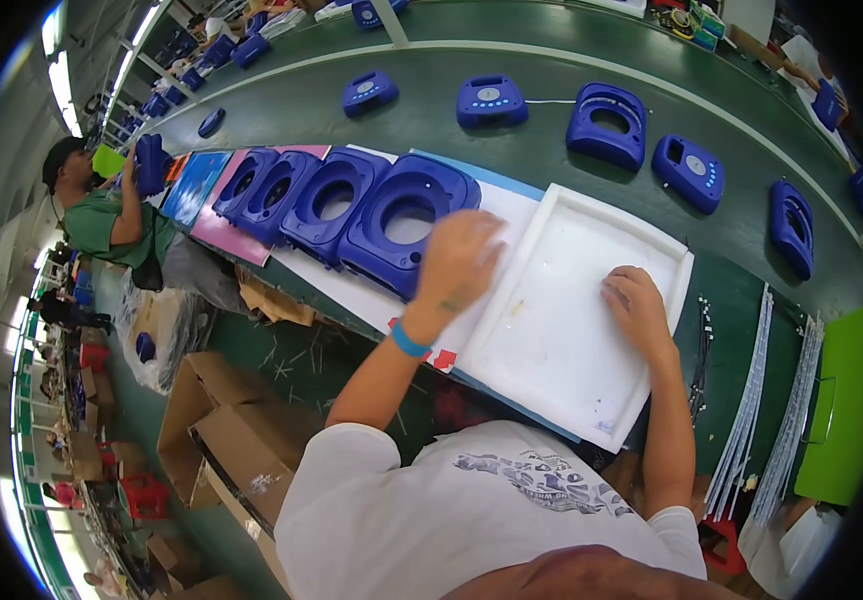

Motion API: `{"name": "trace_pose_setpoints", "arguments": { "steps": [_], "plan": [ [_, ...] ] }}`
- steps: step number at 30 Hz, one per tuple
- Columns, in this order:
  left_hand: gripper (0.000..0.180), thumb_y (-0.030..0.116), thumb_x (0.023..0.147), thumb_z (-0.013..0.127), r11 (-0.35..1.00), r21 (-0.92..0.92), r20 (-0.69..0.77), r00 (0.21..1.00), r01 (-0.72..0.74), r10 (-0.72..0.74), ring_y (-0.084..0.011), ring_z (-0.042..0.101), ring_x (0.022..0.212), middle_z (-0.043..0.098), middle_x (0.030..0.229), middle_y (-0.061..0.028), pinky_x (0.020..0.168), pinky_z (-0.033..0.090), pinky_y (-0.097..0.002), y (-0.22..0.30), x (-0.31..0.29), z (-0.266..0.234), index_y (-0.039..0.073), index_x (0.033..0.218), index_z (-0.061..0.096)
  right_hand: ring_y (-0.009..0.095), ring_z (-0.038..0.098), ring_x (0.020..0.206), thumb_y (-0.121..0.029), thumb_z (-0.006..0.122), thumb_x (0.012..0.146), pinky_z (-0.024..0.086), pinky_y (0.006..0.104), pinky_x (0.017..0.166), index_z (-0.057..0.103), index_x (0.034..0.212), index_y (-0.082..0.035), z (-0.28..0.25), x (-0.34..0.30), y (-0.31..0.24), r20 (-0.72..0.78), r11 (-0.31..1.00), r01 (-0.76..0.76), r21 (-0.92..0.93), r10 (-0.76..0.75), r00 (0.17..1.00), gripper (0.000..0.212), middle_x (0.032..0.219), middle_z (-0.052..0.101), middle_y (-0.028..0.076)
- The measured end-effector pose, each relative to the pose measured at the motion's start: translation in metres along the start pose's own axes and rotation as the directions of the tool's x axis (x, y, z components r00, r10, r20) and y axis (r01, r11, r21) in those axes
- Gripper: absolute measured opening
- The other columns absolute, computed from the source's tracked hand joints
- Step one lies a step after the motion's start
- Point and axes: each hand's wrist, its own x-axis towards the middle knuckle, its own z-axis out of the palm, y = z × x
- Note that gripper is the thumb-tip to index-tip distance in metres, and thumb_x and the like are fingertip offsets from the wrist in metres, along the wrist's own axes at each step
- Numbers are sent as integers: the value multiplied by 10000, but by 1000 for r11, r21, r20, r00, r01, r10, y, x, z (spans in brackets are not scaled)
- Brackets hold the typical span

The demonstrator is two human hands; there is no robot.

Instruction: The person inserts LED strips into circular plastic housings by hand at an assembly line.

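My left hand (459, 262), with a blue band (410, 339) at its wrist, is over the right edge of the nearest blue plastic housing (361, 232). Motion smears its fingers, so I cannot tell whether they touch the housing or hold anything. My right hand (637, 308) is over the shallow white tray (548, 235), fingers loosely bent and a little apart, with nothing visible in them. Small specks lie on the tray's floor. Left of the tray stand more housings with round openings, in a row: one (329, 200), another (281, 190) and the farthest (243, 182).
Beyond the tray, a green belt (431, 90) carries several blue housings and panels with buttons (688, 172). Bundled pale strips (746, 400) and a green board (839, 410) are at right. A person in green (111, 222) holds a blue housing at left. Cardboard boxes (251, 440) stand below.
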Motion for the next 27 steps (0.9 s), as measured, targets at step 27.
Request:
{"name": "trace_pose_setpoints", "arguments": {
  "steps": [27],
  "plan": [
    [462, 433, 911, 843, 871, 428, 105, 944, 240, -312, -431, 716, 847, 736, 903, -206, 714, 565, -528, -15, 25, -46, 0, 997, 707, 341, 673, 1226, -67, 774, 963, 532, 410, 1059, 727, 1255, 11, -8, -2, 3, 0, 999, -32, 33, 32, 999, 305, 1293, 721, 170]
  ]
}}
